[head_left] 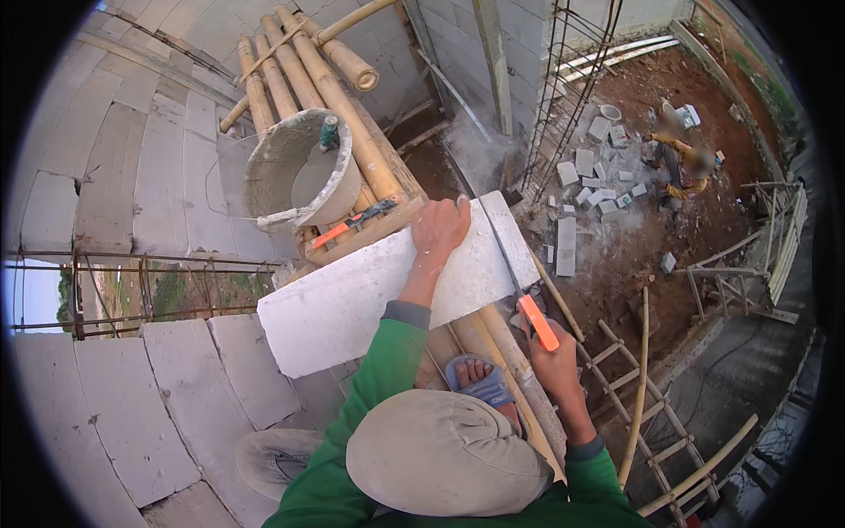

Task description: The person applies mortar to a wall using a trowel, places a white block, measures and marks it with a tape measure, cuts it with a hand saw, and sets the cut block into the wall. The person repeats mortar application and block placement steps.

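My right hand [556,356] is closed around the orange handle [538,324] of a handsaw. The long dark saw blade [498,244] lies across a pale lightweight concrete block [361,295], close to its right end. My left hand [440,231] presses on top of the block, its fingers bent at the far edge beside the blade. Under the block are bamboo poles and planks; my foot in a blue sandal [480,380] stands just on the near side. White dust [475,145] hangs beyond the blade's far end.
A mortar-smeared bucket [339,189] holding a green-handled tool [329,132] stands on bamboo poles [339,114]. Near it lies an orange-handled tool [339,231]. Block walls [132,405] rise at left. Far below right are a person [682,172], block pieces [598,198] and a ladder [647,414].
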Action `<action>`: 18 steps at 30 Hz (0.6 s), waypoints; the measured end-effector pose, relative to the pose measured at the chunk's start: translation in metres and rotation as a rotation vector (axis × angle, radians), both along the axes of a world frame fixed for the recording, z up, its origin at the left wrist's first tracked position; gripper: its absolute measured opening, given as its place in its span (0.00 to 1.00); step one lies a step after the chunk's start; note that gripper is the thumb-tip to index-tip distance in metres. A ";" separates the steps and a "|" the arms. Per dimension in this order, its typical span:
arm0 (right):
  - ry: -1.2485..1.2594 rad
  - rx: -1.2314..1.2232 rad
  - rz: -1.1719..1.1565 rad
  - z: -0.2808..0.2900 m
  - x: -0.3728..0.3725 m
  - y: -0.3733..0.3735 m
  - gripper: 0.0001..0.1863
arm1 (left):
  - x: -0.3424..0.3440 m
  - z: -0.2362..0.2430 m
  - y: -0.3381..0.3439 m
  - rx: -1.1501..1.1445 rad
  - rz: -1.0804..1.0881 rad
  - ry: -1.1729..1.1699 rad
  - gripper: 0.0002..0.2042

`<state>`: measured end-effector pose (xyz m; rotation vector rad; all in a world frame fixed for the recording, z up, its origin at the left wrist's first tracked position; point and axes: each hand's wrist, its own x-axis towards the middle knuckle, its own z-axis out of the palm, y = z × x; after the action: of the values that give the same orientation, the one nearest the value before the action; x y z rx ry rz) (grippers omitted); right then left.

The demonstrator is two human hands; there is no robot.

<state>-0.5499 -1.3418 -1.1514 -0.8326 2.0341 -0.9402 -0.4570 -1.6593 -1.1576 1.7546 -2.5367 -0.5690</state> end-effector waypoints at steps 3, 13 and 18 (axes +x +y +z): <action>-0.088 0.092 -0.051 0.061 0.002 0.091 0.14 | 0.003 -0.001 -0.002 0.009 -0.018 0.031 0.30; -0.026 -0.149 -0.077 0.021 -0.007 -0.047 0.04 | 0.008 -0.011 -0.003 -0.063 0.021 0.139 0.30; -0.045 0.086 -0.045 0.098 -0.003 0.070 0.07 | 0.009 -0.005 -0.003 -0.086 -0.002 0.131 0.29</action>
<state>-0.5530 -1.2719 -1.0529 -0.7167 2.0467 -0.8816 -0.4476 -1.6621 -1.1626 1.6305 -2.4369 -0.5468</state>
